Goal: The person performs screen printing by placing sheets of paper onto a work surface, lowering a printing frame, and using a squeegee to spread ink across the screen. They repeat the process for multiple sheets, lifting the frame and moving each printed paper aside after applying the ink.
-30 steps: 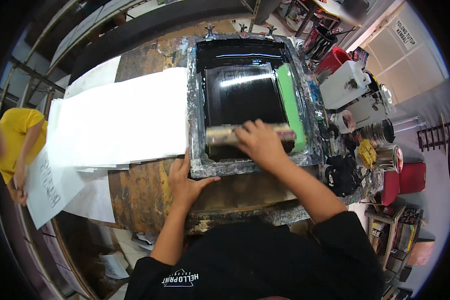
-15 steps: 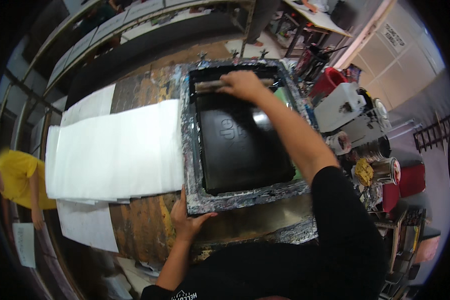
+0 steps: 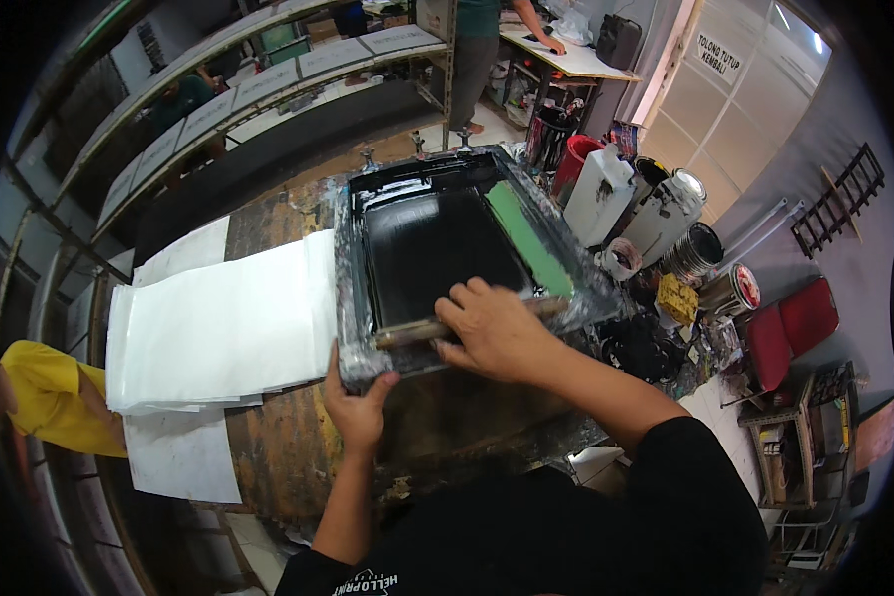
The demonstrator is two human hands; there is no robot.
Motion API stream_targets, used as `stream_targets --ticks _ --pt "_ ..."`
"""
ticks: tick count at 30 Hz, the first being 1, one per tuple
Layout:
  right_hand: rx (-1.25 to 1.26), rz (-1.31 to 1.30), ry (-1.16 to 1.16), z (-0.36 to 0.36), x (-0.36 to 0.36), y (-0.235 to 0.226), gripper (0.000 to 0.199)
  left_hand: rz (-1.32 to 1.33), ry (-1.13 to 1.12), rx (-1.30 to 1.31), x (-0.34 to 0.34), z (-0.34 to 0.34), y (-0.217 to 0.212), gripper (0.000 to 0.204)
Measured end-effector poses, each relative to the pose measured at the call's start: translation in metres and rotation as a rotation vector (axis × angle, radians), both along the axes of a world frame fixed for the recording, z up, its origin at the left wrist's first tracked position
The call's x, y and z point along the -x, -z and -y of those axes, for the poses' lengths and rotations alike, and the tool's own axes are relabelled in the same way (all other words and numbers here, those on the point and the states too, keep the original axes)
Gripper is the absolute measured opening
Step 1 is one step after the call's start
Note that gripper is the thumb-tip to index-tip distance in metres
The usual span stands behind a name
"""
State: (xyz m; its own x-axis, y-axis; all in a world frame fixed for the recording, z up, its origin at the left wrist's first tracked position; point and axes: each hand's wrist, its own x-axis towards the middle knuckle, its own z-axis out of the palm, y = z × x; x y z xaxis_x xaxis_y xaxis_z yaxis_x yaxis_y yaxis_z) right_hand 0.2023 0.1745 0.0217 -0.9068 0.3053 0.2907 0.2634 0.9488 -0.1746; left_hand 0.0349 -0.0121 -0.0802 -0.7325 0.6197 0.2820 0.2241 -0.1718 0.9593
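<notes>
My right hand (image 3: 492, 330) is closed round the wooden handle of a squeegee (image 3: 407, 335), which lies across the near end of a screen-printing frame (image 3: 346, 258). Black ink covers most of the mesh (image 3: 437, 248), and a green strip (image 3: 526, 238) shows along its right side. At the frame's near left corner, my left hand (image 3: 356, 412) grips the edge, thumb on the near side and fingers along the left side. Just left of the frame lies a stack of white sheets (image 3: 223, 318). What is under the frame is hidden.
The wooden table (image 3: 283, 447) is ink-stained. Hinge clamps (image 3: 417, 144) hold the frame's far edge. Ink cans (image 3: 730, 288), a white jug (image 3: 601, 194) and a yellow sponge (image 3: 677, 298) crowd the right. A person in yellow (image 3: 55, 397) stands left, beside metal racks (image 3: 174, 84).
My right hand has drawn the squeegee from the far end of the screen to the near end. The left hand stays at the near left corner. The view has shifted.
</notes>
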Motion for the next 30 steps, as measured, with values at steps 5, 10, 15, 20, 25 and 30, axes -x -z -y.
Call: stream_targets --ticks 5,10,15,20,25,30 --pt "-0.317 -0.357 0.115 -0.022 0.037 -0.069 0.036 -0.098 -0.030 -0.084 0.016 -0.033 -0.044 0.101" --pt "-0.273 -0.323 0.126 -0.042 0.057 -0.106 0.042 -0.903 0.003 0.879 0.012 -0.030 0.006 0.112" --pt "-0.307 -0.402 0.105 -0.058 0.067 -0.125 0.045 -0.915 0.023 1.064 0.002 -0.021 0.051 0.121" --pt "-0.297 -0.424 0.106 -0.068 0.074 -0.137 0.045 -0.808 -0.022 0.835 0.011 -0.050 0.019 0.107" --pt "-0.312 -0.453 0.106 -0.070 0.076 -0.137 0.045 -0.893 -0.096 0.641 0.018 -0.076 -0.007 0.084" --pt "-0.325 -0.451 0.100 -0.060 0.068 -0.124 0.045 -0.724 0.010 0.766 0.005 -0.060 -0.001 0.083"
